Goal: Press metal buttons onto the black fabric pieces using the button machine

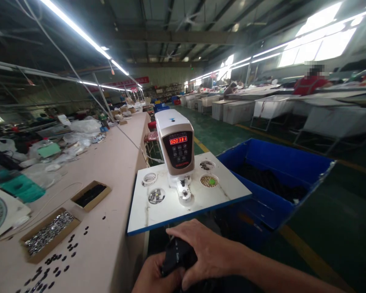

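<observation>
Black item (pixel 179 253): gripped in two bare hands, just off and below the near edge of a white tabletop; probably folded fabric, though fingers and shadow cover much of it. Small pale marks show on its upper face.
Left hand (pixel 155 276): thumb and fingers pinching the item from its left side.
Right hand (pixel 210 252): arched over the item from the right, thumb and fingers closed around it.
White tabletop (pixel 171 213): blue-edged, with four round wells. Silver pieces (pixel 156 196) fill the near left one, white rings (pixel 149 179) the far left, gold-coloured studs (pixel 206 184) with a green piece (pixel 212 181) the near right, metal parts (pixel 207 165) the far right.
Machine (pixel 175 148): standing mid-tabletop between the wells, red digits reading 000331.
Blue bin (pixel 280 156): beside the tabletop's right edge, dark material inside.
Bench (pixel 118 156): running along the left. Black discs (pixel 53 257) lie scattered at its near end; beside them, a cardboard tray (pixel 59 243) of silver parts, and farther along, a smaller tray (pixel 99 200) of black pieces. Plastic bags (pixel 87 125) line its far left edge.
Background, right: person in red (pixel 309 85) among long tables.
</observation>
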Motion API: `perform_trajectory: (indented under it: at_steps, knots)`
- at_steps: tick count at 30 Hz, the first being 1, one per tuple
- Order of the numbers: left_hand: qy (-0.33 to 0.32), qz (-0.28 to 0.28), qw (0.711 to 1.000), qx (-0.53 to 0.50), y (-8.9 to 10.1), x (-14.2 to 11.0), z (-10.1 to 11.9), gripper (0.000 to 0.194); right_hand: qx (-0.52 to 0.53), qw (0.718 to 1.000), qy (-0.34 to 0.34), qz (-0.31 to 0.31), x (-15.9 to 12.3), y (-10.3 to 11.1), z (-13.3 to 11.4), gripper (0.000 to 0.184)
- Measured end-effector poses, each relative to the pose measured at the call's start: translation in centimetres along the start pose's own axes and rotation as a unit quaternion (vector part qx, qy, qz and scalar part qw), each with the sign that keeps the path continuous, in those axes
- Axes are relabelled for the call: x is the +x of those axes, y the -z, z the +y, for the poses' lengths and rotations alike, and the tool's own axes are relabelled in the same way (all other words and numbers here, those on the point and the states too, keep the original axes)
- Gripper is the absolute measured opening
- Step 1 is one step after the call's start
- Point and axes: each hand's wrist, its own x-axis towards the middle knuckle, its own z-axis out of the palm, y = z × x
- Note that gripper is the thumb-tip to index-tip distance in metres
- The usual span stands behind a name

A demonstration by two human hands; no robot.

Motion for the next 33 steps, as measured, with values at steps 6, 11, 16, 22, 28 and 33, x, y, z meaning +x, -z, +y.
perform_trajectory:
  at_steps: [6, 11, 16, 22, 28, 33]
  knots:
    - [-0.053, 0.003, 0.990, 0.130, 0.1, 3.4, 3.7, 0.028, -0.037, 0.997, -0.056, -0.032, 0.2, 1.2, 2.4, 0.019]
    - [-0.050, -0.079, 0.995, -0.018, 0.0, 5.7, 4.3, 0.040, 0.053, 0.996, -0.077, 0.005, 0.2, 2.8, 4.4, 0.008]
    - [0.008, -0.108, 0.987, -0.122, 0.2, 8.4, 4.5, 0.042, 0.163, 0.974, -0.155, 0.020, 0.9, 3.5, 5.8, 0.007]
    - [0.056, -0.089, 0.979, -0.176, 0.3, 11.0, 4.2, 0.043, 0.117, 0.982, -0.149, 0.003, 1.7, 4.6, 8.0, 0.032]
    - [0.057, -0.136, 0.958, -0.245, 0.9, 12.2, 3.7, 0.035, 0.157, 0.973, -0.167, -0.027, 2.5, 5.5, 9.6, 0.042]
    - [0.062, -0.113, 0.959, -0.252, 1.4, 13.2, 3.3, 0.038, 0.157, 0.977, -0.141, 0.029, 3.5, 5.3, 10.3, 0.041]
